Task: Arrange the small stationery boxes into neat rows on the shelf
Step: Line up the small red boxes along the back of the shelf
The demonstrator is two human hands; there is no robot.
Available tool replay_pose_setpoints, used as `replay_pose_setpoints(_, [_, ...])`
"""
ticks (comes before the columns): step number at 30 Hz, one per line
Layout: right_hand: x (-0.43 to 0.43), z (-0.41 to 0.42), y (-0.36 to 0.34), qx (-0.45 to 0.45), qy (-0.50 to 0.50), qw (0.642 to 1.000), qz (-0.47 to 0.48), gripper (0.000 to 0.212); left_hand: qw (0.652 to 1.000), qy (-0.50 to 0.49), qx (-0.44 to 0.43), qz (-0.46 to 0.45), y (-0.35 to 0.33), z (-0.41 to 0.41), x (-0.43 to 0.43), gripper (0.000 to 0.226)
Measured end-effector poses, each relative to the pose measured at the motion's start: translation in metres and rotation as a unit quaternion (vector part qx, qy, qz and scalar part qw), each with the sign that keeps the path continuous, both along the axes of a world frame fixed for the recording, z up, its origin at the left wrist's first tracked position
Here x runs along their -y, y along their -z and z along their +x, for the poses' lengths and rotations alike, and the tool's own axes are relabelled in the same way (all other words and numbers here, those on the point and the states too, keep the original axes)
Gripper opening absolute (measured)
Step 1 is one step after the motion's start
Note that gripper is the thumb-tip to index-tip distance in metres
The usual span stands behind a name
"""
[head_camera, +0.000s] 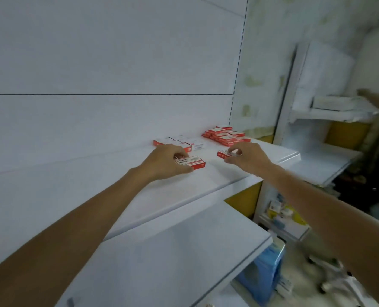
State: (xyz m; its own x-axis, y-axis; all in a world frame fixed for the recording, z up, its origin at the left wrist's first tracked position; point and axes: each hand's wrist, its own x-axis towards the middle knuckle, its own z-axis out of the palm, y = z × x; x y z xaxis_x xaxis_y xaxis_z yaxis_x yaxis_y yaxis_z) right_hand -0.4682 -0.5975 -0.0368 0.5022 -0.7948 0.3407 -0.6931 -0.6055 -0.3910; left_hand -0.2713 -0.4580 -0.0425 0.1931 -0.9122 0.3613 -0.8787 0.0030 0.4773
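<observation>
White shelf (117, 185) carries all small stationery boxes: row (179, 141) along back panel (95, 118), loose pile (226, 135) at right rear. Left hand (166, 158) grips red-white box (194, 162) mid-shelf, fingers (178, 151) curled over its left end. Right hand (248, 158) pinches second box (224, 154) just beside; that box mostly hidden. Label print blurred.

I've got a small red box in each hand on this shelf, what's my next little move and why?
Probably slide the left box, gripped by the left hand, back to join the row behind it: it sits apart in front of that row and askew. The right hand pinches the right box, which could follow.
</observation>
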Motion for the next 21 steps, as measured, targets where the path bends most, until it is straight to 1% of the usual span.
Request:
replay_pose_setpoints(4, [0.031,-0.059,0.003,0.003,0.041,0.999,0.012,0.035,0.999,0.030,-0.003,-0.009,0.005,-0.045,0.044,0.034])
replay_pose_setpoints(10, [0.062,-0.108,0.009,0.023,0.055,0.998,-0.003,0.032,0.998,0.069,-0.006,-0.004,0.011,-0.091,0.093,0.040])
replay_pose_setpoints(13, [0.076,-0.115,0.018,0.026,0.054,0.998,-0.016,0.031,0.997,0.078,0.002,-0.004,0.012,-0.097,0.113,0.039])
replay_pose_setpoints(16, [0.095,-0.113,0.022,0.008,0.039,0.999,-0.032,0.033,0.997,0.076,0.014,-0.001,0.011,-0.097,0.136,0.041])
replay_pose_setpoints(21, [0.148,-0.095,0.007,-0.003,0.041,0.998,-0.047,0.034,0.998,0.063,0.020,-0.011,0.003,-0.085,0.181,0.044])
